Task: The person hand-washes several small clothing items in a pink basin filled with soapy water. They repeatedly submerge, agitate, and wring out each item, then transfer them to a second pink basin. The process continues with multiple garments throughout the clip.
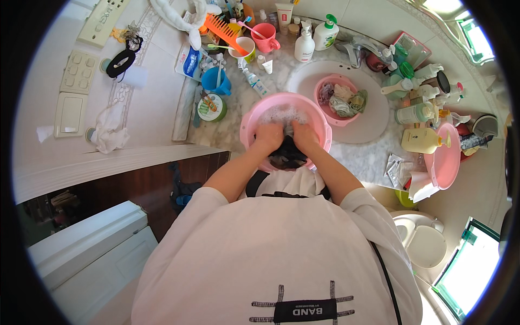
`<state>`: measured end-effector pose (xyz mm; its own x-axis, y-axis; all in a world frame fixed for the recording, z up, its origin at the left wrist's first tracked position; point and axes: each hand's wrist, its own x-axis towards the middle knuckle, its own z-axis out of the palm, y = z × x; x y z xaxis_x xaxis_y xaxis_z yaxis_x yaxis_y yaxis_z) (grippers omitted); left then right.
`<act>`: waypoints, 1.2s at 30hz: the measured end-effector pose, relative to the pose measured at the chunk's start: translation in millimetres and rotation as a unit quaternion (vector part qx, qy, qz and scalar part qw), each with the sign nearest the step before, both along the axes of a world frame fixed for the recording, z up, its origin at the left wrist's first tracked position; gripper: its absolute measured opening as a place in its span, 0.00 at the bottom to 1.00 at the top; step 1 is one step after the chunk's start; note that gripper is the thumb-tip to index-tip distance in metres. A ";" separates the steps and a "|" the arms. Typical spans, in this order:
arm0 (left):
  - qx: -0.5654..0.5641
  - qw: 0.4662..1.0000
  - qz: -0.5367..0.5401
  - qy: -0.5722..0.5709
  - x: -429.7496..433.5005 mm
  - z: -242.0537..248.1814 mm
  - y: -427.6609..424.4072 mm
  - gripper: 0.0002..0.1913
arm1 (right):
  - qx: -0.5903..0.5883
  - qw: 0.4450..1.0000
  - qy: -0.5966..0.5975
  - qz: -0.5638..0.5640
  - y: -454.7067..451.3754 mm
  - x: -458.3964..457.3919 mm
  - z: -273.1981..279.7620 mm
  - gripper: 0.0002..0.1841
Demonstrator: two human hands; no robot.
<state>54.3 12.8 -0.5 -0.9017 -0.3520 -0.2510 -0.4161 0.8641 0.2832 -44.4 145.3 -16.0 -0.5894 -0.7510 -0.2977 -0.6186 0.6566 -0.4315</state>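
Note:
Before me, at the counter's front edge, stands a pink plastic basin with soapy water. White suds float on its far side. My left hand and my right hand are both down inside it, fingers curled around a wet dark cloth. The cloth bunches up between the hands and towards my body. Suds and cloth hide most of my fingertips. In the oval sink, to the right, sits a smaller pink basin holding several crumpled light cloths.
A chrome faucet rises behind the sink. Pump bottles, a toothpaste tube, a blue cup and a pink mug crowd the back and left. Several bottles and another pink basin line the right.

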 end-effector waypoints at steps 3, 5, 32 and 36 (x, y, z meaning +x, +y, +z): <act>0.118 0.983 -0.035 0.135 -4.4 8.6 -27.4 0.11 | -0.071 0.994 -0.018 -0.081 8.2 -3.0 18.8 0.15; 0.218 0.957 0.004 0.193 -8.4 9.4 -35.2 0.12 | -0.124 0.982 -0.023 -0.140 12.8 -2.5 33.1 0.16; 0.808 0.437 0.392 0.052 -15.4 -16.9 4.9 0.15 | -0.085 0.979 -0.075 -0.169 -37.7 34.2 81.4 0.22; 0.775 0.446 0.443 0.067 -21.9 -10.9 19.7 0.16 | -0.118 0.956 -0.049 -0.264 -39.3 30.9 72.4 0.23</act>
<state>32.4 32.5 -11.3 -0.6247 -0.0823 -0.7765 -0.2903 -0.8987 0.3287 -13.6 106.0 56.4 -0.8831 -0.4086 -0.2305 -0.1760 0.7439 -0.6447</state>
